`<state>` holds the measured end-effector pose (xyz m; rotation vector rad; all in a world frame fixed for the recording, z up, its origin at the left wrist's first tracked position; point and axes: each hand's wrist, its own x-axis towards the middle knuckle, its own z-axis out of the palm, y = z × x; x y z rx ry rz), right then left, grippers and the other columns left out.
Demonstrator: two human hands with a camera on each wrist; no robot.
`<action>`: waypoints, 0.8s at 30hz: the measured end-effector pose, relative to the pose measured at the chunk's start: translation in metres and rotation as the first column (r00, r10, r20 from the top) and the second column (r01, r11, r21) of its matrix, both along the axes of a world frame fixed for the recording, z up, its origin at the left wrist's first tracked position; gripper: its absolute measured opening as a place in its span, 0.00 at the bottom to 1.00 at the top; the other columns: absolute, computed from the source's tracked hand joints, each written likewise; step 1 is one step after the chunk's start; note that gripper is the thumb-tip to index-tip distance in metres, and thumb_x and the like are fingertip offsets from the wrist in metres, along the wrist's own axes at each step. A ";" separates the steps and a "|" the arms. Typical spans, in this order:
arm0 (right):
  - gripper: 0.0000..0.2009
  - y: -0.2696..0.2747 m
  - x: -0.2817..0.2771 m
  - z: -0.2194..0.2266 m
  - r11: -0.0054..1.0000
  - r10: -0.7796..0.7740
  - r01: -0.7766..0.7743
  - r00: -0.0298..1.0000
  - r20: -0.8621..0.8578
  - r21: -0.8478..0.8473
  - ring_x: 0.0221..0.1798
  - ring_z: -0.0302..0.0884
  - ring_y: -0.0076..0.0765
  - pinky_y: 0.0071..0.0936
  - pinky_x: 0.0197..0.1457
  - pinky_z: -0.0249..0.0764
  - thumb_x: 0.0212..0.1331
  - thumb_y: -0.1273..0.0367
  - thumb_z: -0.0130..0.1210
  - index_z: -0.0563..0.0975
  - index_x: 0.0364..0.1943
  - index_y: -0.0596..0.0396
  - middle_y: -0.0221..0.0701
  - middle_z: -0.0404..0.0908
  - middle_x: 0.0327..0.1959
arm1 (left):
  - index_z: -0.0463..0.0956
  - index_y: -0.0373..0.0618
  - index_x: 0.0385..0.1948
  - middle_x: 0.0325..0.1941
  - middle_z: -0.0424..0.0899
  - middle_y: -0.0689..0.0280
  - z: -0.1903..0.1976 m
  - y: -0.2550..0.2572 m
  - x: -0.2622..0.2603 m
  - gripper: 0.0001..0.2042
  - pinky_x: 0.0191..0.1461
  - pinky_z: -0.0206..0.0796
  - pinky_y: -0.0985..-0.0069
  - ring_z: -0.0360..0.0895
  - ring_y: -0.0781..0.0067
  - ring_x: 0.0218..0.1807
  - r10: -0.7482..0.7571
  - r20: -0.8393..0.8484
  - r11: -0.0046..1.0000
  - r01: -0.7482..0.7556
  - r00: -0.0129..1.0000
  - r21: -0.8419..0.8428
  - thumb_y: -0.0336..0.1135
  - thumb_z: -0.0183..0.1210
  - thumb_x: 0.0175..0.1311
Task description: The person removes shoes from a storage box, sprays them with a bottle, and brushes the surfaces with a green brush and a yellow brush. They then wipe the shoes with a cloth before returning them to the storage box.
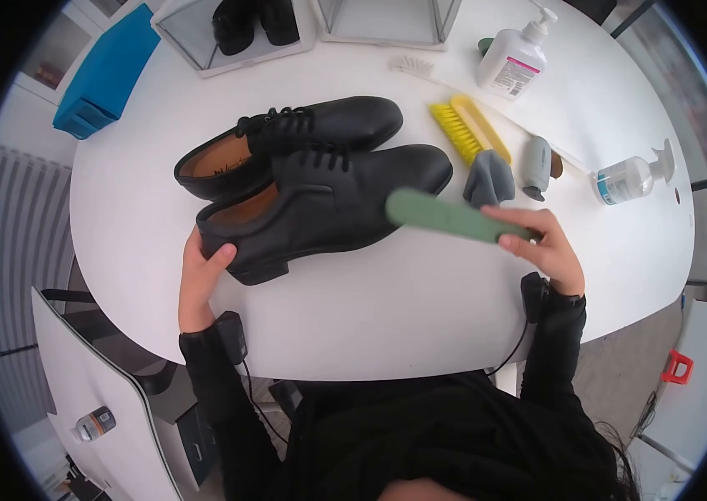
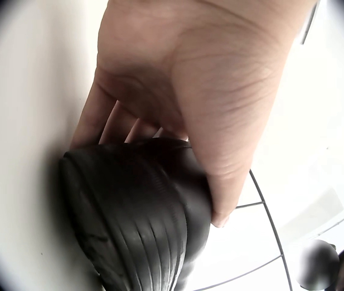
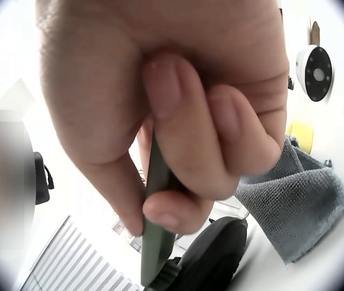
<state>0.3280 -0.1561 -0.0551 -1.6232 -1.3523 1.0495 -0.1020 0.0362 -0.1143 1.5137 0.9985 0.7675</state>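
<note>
Fingers of the right hand [image 1: 550,244] pinch the green brush [image 1: 441,217], pointing past nine o'clock; the left hand [image 1: 201,275] clasps the nearer shoe [image 1: 333,209] by its heel [image 1: 241,252], toe [image 1: 424,167] toward two. I'd brace that heel firmly and stroke lightly lengthwise.

Far black leather lace-up shoe [image 1: 345,118] pt. hidden behind near black leather lace-up shoe [image 1: 328,209], the latter cut off at btm of L-wrist view; insole lettering [image 1: 231,165] too small to read. Long flat green round-ended tool [image 1: 441,219] blurred in head view, grip end hidden in R hand [image 1: 549,249]. White plastic pump bottle [image 1: 508,58]: label txt [image 1: 519,78] too small.
</note>
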 end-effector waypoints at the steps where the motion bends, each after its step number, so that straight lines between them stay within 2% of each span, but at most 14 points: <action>1: 0.17 -0.001 0.002 0.002 0.999 0.047 -0.046 0.999 0.022 -0.012 0.41 0.77 0.24 0.20 0.50 0.70 0.57 0.72 0.59 0.79 0.53 0.56 0.33 0.85 0.43 | 0.67 0.34 0.57 0.51 0.77 0.61 0.000 -0.001 0.000 0.34 0.61 0.62 0.75 0.72 0.72 0.54 -0.009 -0.001 1.000 0.009 1.000 0.015 0.48 0.67 0.54; 2: 0.17 -0.004 0.003 0.002 0.995 0.093 -0.092 0.995 0.042 -0.032 0.41 0.77 0.24 0.21 0.50 0.71 0.58 0.72 0.59 0.79 0.53 0.56 0.33 0.85 0.44 | 0.67 0.34 0.57 0.51 0.77 0.62 -0.001 -0.003 -0.001 0.34 0.61 0.62 0.75 0.72 0.72 0.54 -0.019 -0.002 1.000 0.019 1.000 0.023 0.48 0.67 0.54; 6: 0.17 -0.003 0.001 0.006 0.976 -0.183 0.181 0.983 -0.003 -0.120 0.42 0.77 0.24 0.20 0.50 0.70 0.57 0.72 0.59 0.80 0.52 0.56 0.34 0.85 0.42 | 0.68 0.34 0.57 0.51 0.77 0.62 0.001 -0.003 0.002 0.34 0.60 0.62 0.75 0.72 0.72 0.53 0.009 0.003 1.000 -0.009 1.000 -0.007 0.49 0.68 0.53; 10: 0.17 -0.003 -0.003 0.002 0.995 0.092 -0.090 0.994 0.055 -0.043 0.39 0.75 0.23 0.20 0.48 0.69 0.59 0.72 0.58 0.78 0.54 0.56 0.31 0.84 0.39 | 0.68 0.35 0.56 0.51 0.77 0.62 0.000 -0.002 -0.002 0.34 0.60 0.62 0.75 0.72 0.72 0.53 -0.025 -0.015 1.000 0.026 1.000 0.009 0.49 0.68 0.53; 11: 0.17 -0.003 -0.001 0.000 0.999 0.035 -0.037 0.998 0.051 0.035 0.38 0.74 0.21 0.19 0.47 0.69 0.59 0.72 0.58 0.78 0.54 0.56 0.30 0.83 0.38 | 0.68 0.35 0.56 0.51 0.77 0.62 0.001 -0.003 -0.001 0.34 0.59 0.62 0.75 0.72 0.73 0.53 -0.036 -0.012 0.999 0.036 0.999 0.008 0.49 0.68 0.53; 13: 0.16 0.000 -0.005 0.004 0.993 -0.115 0.115 0.993 -0.001 -0.035 0.39 0.74 0.21 0.19 0.48 0.69 0.58 0.72 0.59 0.79 0.53 0.56 0.31 0.84 0.38 | 0.68 0.35 0.57 0.51 0.77 0.62 0.000 -0.003 0.000 0.34 0.59 0.62 0.75 0.73 0.73 0.53 -0.008 0.005 1.000 0.008 1.000 0.001 0.49 0.68 0.53; 15: 0.16 0.002 -0.011 0.002 0.995 -0.103 0.104 0.993 -0.050 0.009 0.37 0.73 0.21 0.19 0.46 0.68 0.59 0.72 0.58 0.80 0.52 0.54 0.30 0.83 0.37 | 0.68 0.35 0.57 0.51 0.78 0.62 0.001 -0.002 0.000 0.34 0.59 0.62 0.75 0.73 0.73 0.53 0.003 0.015 1.000 -0.003 1.000 0.008 0.49 0.68 0.53; 18: 0.17 -0.001 -0.010 0.007 0.993 0.097 -0.094 0.994 0.050 -0.071 0.40 0.74 0.22 0.19 0.47 0.69 0.60 0.72 0.57 0.78 0.54 0.54 0.30 0.84 0.40 | 0.68 0.35 0.57 0.51 0.78 0.62 0.000 -0.005 0.001 0.34 0.60 0.62 0.75 0.73 0.73 0.53 -0.019 0.016 1.000 0.019 1.000 -0.006 0.48 0.68 0.53; 19: 0.18 0.001 -0.010 0.001 0.999 0.021 -0.022 0.999 0.036 0.039 0.38 0.74 0.22 0.19 0.46 0.69 0.59 0.72 0.58 0.78 0.55 0.54 0.30 0.84 0.38 | 0.68 0.35 0.57 0.51 0.78 0.62 -0.001 -0.005 0.000 0.34 0.60 0.62 0.75 0.72 0.73 0.53 -0.021 0.015 1.000 0.021 1.000 -0.014 0.48 0.68 0.53; 22: 0.18 0.003 -0.014 0.006 0.975 -0.177 0.172 0.984 -0.023 -0.138 0.34 0.73 0.22 0.18 0.43 0.68 0.58 0.72 0.59 0.79 0.54 0.54 0.30 0.83 0.35 | 0.68 0.35 0.57 0.51 0.78 0.62 0.000 -0.001 -0.002 0.34 0.60 0.62 0.76 0.73 0.73 0.54 -0.012 0.014 1.000 0.012 1.000 -0.003 0.47 0.68 0.53; 24: 0.17 0.005 -0.024 -0.002 1.000 -0.020 0.020 1.000 0.000 0.013 0.29 0.68 0.20 0.18 0.35 0.65 0.59 0.71 0.58 0.79 0.54 0.54 0.26 0.80 0.31 | 0.67 0.35 0.57 0.51 0.78 0.62 -0.001 -0.004 -0.001 0.33 0.60 0.62 0.76 0.73 0.73 0.53 -0.023 0.014 1.000 0.023 1.000 -0.007 0.47 0.68 0.53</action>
